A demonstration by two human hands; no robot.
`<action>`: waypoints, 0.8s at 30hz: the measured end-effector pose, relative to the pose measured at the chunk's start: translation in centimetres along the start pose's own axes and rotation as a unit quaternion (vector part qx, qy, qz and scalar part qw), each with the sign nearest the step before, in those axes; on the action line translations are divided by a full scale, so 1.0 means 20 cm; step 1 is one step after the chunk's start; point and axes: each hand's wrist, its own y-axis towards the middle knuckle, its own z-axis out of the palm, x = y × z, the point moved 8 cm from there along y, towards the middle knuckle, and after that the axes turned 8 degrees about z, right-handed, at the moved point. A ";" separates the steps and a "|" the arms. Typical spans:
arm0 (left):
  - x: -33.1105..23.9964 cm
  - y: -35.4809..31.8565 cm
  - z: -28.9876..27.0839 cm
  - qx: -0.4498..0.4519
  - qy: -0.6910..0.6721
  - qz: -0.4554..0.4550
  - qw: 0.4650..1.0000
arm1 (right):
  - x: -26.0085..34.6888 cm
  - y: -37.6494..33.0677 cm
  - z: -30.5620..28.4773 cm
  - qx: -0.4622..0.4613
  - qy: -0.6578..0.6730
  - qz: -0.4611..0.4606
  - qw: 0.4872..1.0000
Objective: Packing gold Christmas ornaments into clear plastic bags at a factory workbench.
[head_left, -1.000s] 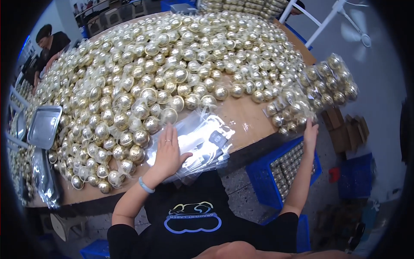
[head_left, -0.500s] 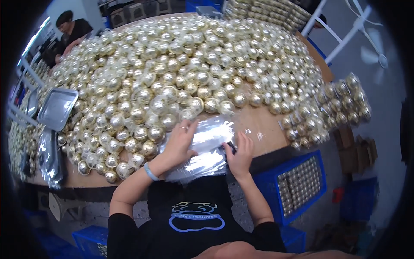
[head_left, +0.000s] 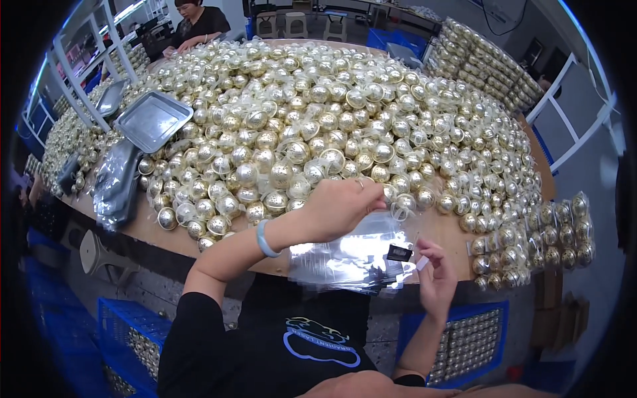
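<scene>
My left hand [head_left: 344, 207], with a pale bracelet on its wrist, is raised over the far edge of a stack of clear plastic bags [head_left: 338, 259]. Its fingers are pinched together beside a gold ball [head_left: 403, 204] at the edge of the pile; what they hold, if anything, is hidden. At the right side of the bags, my right hand [head_left: 436, 275] is closed with its fingers curled. A small black tag [head_left: 399, 253] with a light printed patch shows at its fingertips, and a white slip [head_left: 423, 263] sticks out between the fingers.
A big heap of gold balls [head_left: 279, 139] in clear wrapping covers the table. To the left are a metal tray [head_left: 156, 121] and dark plastic packs [head_left: 118, 186]. Bagged balls [head_left: 561, 232] overhang the right edge. Below stands a blue crate [head_left: 501, 331]. Another person [head_left: 199, 26] works at far left.
My left hand has lifted off the bags toward the balls at their far edge. The right hand has moved right, and the black tag shows more fully. The whole view has shifted.
</scene>
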 end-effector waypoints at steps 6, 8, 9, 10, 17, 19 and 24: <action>-0.40 -0.26 0.20 0.050 0.206 0.212 0.954 | -0.02 0.00 0.26 0.457 0.069 0.068 0.884; -0.41 -0.37 0.31 0.093 0.200 0.178 0.959 | -0.17 -0.07 0.36 0.483 0.069 0.027 0.873; -0.36 -0.41 0.37 0.136 0.206 0.138 0.959 | -0.24 -0.16 0.41 0.505 0.030 -0.004 0.863; -0.33 -0.45 0.45 0.140 0.187 0.153 0.960 | -0.30 -0.24 0.45 0.528 -0.010 -0.035 0.849; -0.03 -0.55 0.72 0.218 0.010 0.005 0.976 | -0.30 -0.07 0.10 0.123 -0.284 0.262 0.914; -0.10 -0.56 0.78 0.245 0.032 0.015 0.969 | -0.19 -0.01 0.27 0.118 -0.354 0.090 0.923; -0.07 -0.54 0.80 0.240 0.026 -0.018 0.970 | -0.23 -0.09 0.51 0.096 -0.365 -0.101 0.920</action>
